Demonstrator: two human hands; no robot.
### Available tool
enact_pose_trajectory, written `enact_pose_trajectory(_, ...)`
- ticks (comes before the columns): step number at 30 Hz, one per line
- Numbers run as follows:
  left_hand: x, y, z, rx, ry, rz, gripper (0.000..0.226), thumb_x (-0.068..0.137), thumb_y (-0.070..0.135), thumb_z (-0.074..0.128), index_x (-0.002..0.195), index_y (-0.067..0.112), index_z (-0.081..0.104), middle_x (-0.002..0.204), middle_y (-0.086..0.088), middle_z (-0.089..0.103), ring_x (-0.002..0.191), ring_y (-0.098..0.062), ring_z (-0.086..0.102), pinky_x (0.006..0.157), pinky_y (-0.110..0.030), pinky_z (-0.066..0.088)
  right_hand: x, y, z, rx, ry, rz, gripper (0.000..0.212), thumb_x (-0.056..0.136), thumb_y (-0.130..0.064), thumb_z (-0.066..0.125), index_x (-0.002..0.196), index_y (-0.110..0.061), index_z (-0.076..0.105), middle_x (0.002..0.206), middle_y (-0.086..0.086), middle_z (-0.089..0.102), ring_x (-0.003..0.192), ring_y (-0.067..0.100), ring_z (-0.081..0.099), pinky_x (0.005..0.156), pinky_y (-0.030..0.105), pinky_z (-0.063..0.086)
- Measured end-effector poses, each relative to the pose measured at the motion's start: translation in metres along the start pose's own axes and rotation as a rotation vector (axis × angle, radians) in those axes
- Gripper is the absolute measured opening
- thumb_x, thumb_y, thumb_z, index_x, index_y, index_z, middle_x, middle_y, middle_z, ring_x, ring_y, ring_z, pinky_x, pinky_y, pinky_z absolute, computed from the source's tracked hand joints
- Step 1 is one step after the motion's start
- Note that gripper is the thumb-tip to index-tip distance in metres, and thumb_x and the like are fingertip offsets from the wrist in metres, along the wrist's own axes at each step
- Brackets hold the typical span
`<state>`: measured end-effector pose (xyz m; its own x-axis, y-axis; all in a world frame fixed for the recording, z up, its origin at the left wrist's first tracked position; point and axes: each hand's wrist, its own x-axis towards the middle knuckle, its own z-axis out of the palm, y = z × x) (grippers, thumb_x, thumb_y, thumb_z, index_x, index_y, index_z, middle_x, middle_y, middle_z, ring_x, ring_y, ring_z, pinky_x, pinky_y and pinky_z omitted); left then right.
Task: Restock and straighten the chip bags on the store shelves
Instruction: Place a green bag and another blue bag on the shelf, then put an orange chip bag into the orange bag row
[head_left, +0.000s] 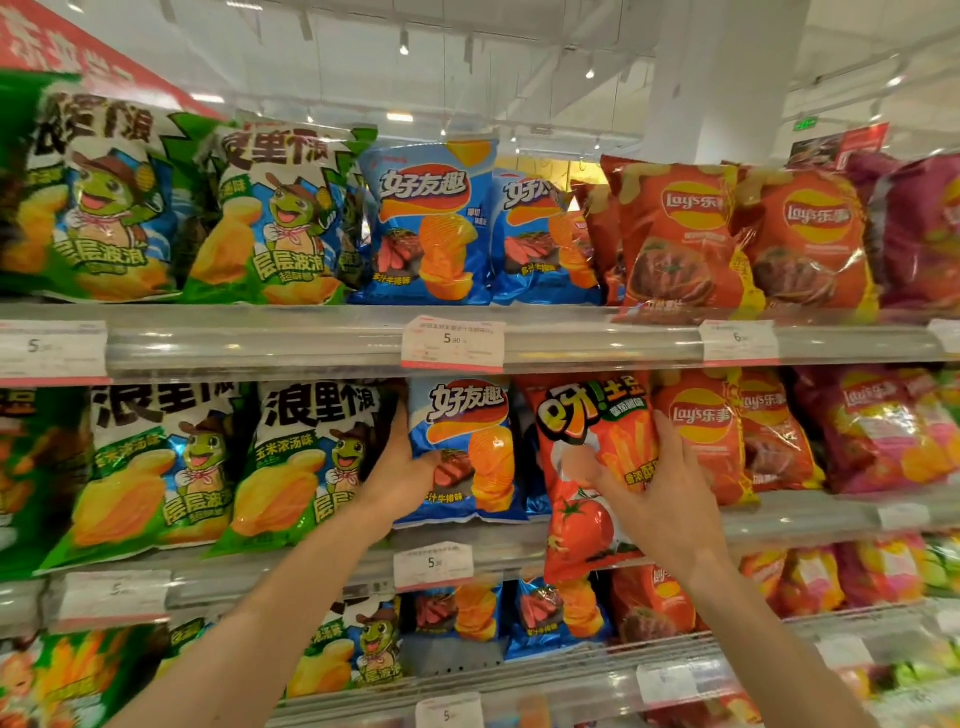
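Note:
On the middle shelf (800, 519) my left hand (400, 467) grips the left edge of a blue chip bag (467, 441), thumb on its front. My right hand (660, 488) holds a red tomato-flavour fries bag (582, 499) from the right, fingers spread over its front. That red bag hangs tilted over the shelf's front edge, between the blue bag and the orange Lay's bags (701, 431). Another blue bag shows partly behind the red one.
Green wave-chip bags (291, 462) fill the left of the shelves. On the top shelf stand blue bags (431, 223), orange Lay's bags (680, 234) and magenta bags (924, 234). The bottom shelf has a bare gap (452, 654) below the blue bags. Price tags (452, 343) line the rails.

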<state>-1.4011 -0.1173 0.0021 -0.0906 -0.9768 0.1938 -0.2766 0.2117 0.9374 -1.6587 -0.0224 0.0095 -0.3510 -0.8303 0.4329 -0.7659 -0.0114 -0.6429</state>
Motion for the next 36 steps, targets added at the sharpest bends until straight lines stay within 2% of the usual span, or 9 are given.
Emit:
enact_pose_trajectory(4,0.001,-0.022,0.001,0.102,0.027,0.019,0.086,0.098,0.000,0.049,0.157,0.036,-0.001,0.152,-0.007,0.043,0.107,-0.016,0.064,0.094,-0.034,0.055,-0.003,0.002,0.003,0.027,0.014,-0.007,0.117,0.070,-0.086,0.056,0.159,-0.022,0.015,0.158,0.005,0.031,0.144,0.029,0.033,0.107,0.049,0.041)
enact_pose_trajectory(8,-0.003,-0.028,0.011,0.442,0.103,0.166,0.083,0.101,0.010,0.048,0.157,0.034,-0.007,0.166,-0.006,-0.015,0.154,-0.029,0.002,0.121,-0.047,0.025,-0.004,0.004,0.004,0.061,0.031,-0.022,0.120,0.067,-0.093,0.051,0.158,-0.022,0.016,0.158,0.005,0.033,0.143,0.028,0.035,0.106,0.049,0.042)
enact_pose_trajectory(12,0.001,-0.032,0.014,0.895,0.128,0.500,0.061,0.103,0.043,0.032,0.159,0.027,0.014,0.167,-0.011,-0.008,0.153,-0.031,-0.011,0.125,-0.049,0.006,-0.006,0.006,0.004,0.095,0.030,-0.014,0.115,0.072,-0.080,0.062,0.159,-0.021,0.015,0.160,0.002,0.031,0.145,0.025,0.032,0.109,0.047,0.039)
enact_pose_trajectory(17,0.013,-0.046,0.018,1.146,0.036,0.481,0.067,0.094,0.057,-0.007,0.156,0.033,-0.012,0.163,-0.009,-0.021,0.150,-0.028,-0.025,0.121,-0.046,-0.013,-0.008,0.007,0.004,0.148,0.023,0.000,0.111,0.074,-0.078,0.063,0.158,-0.024,0.014,0.160,0.000,0.029,0.144,0.022,0.032,0.109,0.045,0.039)
enact_pose_trajectory(21,0.012,-0.046,0.020,1.081,0.105,0.517,0.065,0.099,0.052,0.011,0.159,0.027,0.010,0.166,-0.013,-0.004,0.153,-0.032,-0.012,0.122,-0.049,-0.006,-0.008,0.013,0.008,0.213,0.019,0.023,0.115,0.065,-0.089,0.061,0.155,-0.033,0.016,0.152,-0.003,0.042,0.136,0.021,0.046,0.106,0.050,0.047)
enact_pose_trajectory(25,-0.012,-0.024,0.032,0.670,0.167,0.545,0.054,0.099,0.041,0.043,0.151,0.026,0.039,0.156,-0.005,0.037,0.145,-0.025,0.030,0.117,-0.046,0.032,-0.014,0.011,0.008,0.305,0.013,0.038,0.120,0.063,-0.088,0.062,0.157,-0.030,0.015,0.153,-0.006,0.042,0.137,0.017,0.045,0.109,0.043,0.044)
enact_pose_trajectory(28,-0.039,0.000,0.042,0.328,-0.067,0.355,0.055,0.098,0.046,0.053,0.150,0.040,0.035,0.143,0.012,0.047,0.122,-0.005,0.051,0.103,-0.031,0.045,-0.020,0.006,0.011,0.393,-0.016,0.074,0.120,0.065,-0.082,0.068,0.158,-0.029,0.015,0.154,-0.006,0.041,0.137,0.017,0.045,0.109,0.041,0.044)
enact_pose_trajectory(32,-0.061,0.011,0.053,0.057,-0.271,0.226,0.073,0.086,0.067,0.053,0.151,0.054,0.022,0.146,0.037,0.033,0.125,0.020,0.039,0.106,-0.013,0.036,-0.029,-0.005,0.015,0.503,-0.071,0.117,0.103,0.074,-0.065,0.073,0.157,-0.031,0.021,0.138,-0.016,0.048,0.125,0.011,0.053,0.095,0.027,0.047)
enact_pose_trajectory(36,-0.075,0.014,0.049,-0.090,-0.241,0.148,0.070,0.079,0.069,0.058,0.142,0.063,0.029,0.129,0.020,0.060,0.109,0.004,0.061,0.093,-0.029,0.055,-0.040,-0.012,0.014,0.574,-0.096,0.119,0.083,0.083,-0.056,0.066,0.153,-0.034,0.027,0.119,-0.029,0.051,0.102,-0.005,0.056,0.074,0.009,0.047)
